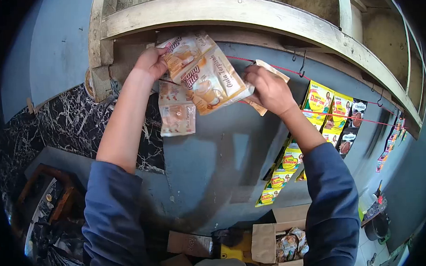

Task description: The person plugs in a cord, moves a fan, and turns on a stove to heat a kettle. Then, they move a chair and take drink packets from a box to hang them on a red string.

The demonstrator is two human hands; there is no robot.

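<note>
A strip of beige latte sachets (203, 83) is stretched between my two hands, just below the wooden shelf. My left hand (152, 63) pinches its upper left end. At its right end my right hand (268, 88) is closed on the sachets, with more beige packaging showing behind the fingers. Two further beige sachets (177, 115) hang beneath the strip on the left, against the wall. A red string (281, 68) runs behind my hands along the wall.
A wooden shelf (246, 16) with metal hooks crosses above. Yellow sachet strips (290, 159) and dark sachets (348, 139) hang on the right. Below stand an open cardboard box (264, 243) with packets and a black plastic bag (56, 249) at lower left.
</note>
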